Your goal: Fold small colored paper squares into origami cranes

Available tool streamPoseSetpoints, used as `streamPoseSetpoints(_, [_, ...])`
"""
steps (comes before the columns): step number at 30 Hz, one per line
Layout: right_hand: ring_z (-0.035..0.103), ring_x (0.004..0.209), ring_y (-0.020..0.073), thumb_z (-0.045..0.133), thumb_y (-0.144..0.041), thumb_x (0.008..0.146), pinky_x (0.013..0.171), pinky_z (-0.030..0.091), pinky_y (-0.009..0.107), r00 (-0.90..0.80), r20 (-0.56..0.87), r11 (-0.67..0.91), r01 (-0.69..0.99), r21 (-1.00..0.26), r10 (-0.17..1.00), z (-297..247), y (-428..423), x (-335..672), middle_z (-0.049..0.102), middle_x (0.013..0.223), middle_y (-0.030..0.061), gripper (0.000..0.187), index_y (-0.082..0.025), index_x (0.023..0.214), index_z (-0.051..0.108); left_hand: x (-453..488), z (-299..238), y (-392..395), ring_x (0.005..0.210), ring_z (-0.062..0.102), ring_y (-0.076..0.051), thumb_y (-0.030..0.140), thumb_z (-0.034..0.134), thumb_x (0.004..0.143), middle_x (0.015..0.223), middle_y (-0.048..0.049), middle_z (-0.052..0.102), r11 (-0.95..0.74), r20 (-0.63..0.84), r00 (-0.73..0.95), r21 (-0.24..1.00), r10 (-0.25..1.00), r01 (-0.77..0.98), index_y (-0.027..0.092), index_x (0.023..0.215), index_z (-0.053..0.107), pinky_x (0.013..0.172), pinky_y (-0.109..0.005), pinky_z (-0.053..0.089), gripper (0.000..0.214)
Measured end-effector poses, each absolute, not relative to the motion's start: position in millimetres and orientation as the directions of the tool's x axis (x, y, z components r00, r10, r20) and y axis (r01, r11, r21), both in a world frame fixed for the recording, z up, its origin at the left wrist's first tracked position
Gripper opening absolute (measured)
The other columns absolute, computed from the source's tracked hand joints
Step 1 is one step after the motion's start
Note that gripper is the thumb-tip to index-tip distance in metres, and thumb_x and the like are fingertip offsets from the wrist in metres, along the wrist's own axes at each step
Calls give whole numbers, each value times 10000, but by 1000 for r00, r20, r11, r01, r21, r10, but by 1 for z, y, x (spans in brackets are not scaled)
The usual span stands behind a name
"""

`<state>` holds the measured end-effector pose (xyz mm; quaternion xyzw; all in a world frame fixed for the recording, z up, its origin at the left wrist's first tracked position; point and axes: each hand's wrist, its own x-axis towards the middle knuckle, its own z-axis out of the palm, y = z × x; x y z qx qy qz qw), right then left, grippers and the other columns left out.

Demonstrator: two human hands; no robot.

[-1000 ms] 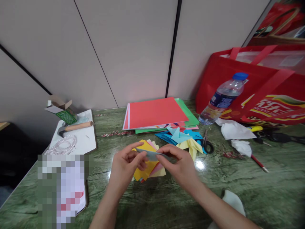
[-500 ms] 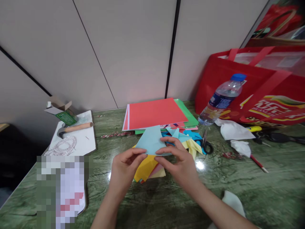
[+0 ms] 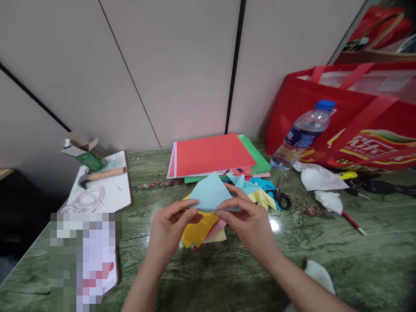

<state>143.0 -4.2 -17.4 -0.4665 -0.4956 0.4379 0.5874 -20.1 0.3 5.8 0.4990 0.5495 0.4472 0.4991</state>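
Observation:
A light blue sheet of paper [image 3: 209,193], its upper part coming to a peak, is held between both hands. My left hand [image 3: 170,223] pinches its lower left edge between thumb and fingers. On the lower right edge, my right hand [image 3: 248,219] pinches it the same way. Yellow paper [image 3: 199,232] lies below on a small pile with pink and cream sheets. Just right of the held paper are folded pieces in light blue [image 3: 245,185] and pale yellow [image 3: 262,199], partly behind my right hand.
Behind lies a stack of red [image 3: 211,154] and green sheets. Scissors [image 3: 282,197], a water bottle [image 3: 302,134], tissues [image 3: 320,176] and a red bag [image 3: 351,112] are on the right. A small sickle [image 3: 105,174], beads [image 3: 87,199] and a box [image 3: 89,160] sit on the left.
The light blue paper has turned in my hands; its flat slanted top now shows a central peak. My left hand has shifted slightly left, and my right hand slightly right.

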Motion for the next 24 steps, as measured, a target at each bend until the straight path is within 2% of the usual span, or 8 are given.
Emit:
streamPoseSetpoints(4, [554, 1030, 236, 684, -186, 655, 637, 543, 291, 128, 181, 188, -38, -982, 975, -19, -3, 143, 568, 1125, 56, 40, -222, 641, 674, -21, 3, 2, 685, 704, -219, 220, 710, 636, 809, -68, 746, 161, -162, -6, 987, 987, -21, 160, 833, 717, 670, -328, 575, 206])
streamPoseSetpoints(9, [539, 1050, 244, 679, -169, 661, 631, 533, 293, 113, 213, 214, 8, -977, 970, -19, -3, 143, 572, 1094, 63, 63, -227, 640, 680, -23, 0, 3, 631, 702, -210, 201, 732, 612, 707, -54, 744, 202, -203, -3, 976, 979, -81, 155, 788, 718, 625, -302, 571, 182])
streamPoseSetpoints(15, [535, 1039, 232, 679, -175, 672, 632, 513, 268, 82, 210, 211, 1, -978, 974, -21, -3, 144, 553, 1084, 66, 53, -223, 648, 680, -26, 3, 2, 548, 682, -169, 210, 719, 638, 591, -48, 727, 243, -243, 16, 970, 970, -19, 137, 809, 710, 496, -223, 542, 186])
streamPoseSetpoints(20, [572, 942, 214, 680, -202, 675, 640, 522, 275, 67, 198, 199, -9, -980, 978, -23, -3, 143, 567, 1036, 60, 29, -214, 652, 668, -25, 2, 2, 655, 701, -179, 184, 741, 594, 708, -50, 748, 275, -278, 0, 952, 961, -136, 147, 785, 713, 655, -264, 564, 197])
streamPoseSetpoints(24, [585, 869, 197, 708, -211, 645, 642, 529, 278, 60, 203, 203, -7, -979, 977, -23, -3, 142, 579, 978, 57, 49, -207, 677, 671, -23, 1, 3, 663, 692, -166, 172, 749, 573, 694, -35, 746, 249, -256, -43, 960, 966, -129, 162, 755, 724, 645, -244, 553, 185])
